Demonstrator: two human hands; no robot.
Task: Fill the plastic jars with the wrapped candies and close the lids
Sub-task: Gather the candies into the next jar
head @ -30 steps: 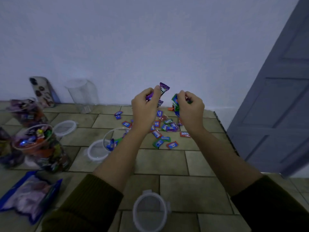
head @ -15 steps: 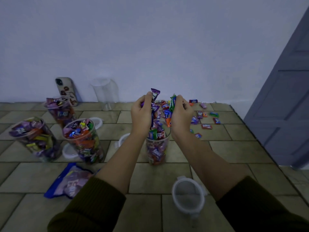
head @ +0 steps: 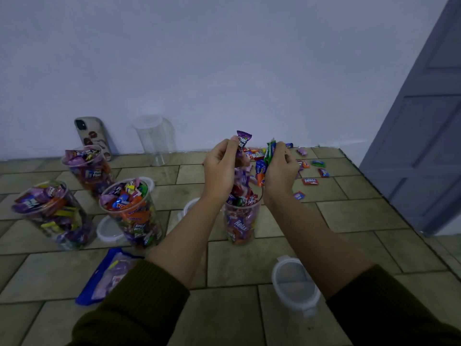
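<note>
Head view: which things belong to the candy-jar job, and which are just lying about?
Job: left hand and right hand, each gripping wrapped candies; the jar beneath them; three filled jars; empty jar by the wall; lids; loose candies on the floor.
Lying about: phone leaning on the wall; blue bag; door.

Centre jar [head: 240, 221] is standing beneath the left hand [head: 220, 171] and right hand [head: 282, 171], both holding candies [head: 270, 153]. Three filled jars [head: 132, 211] are standing to its left (one behind the other two); a lid [head: 294, 285] is lying before it, loose candies [head: 310, 181] behind it, rightward.
</note>
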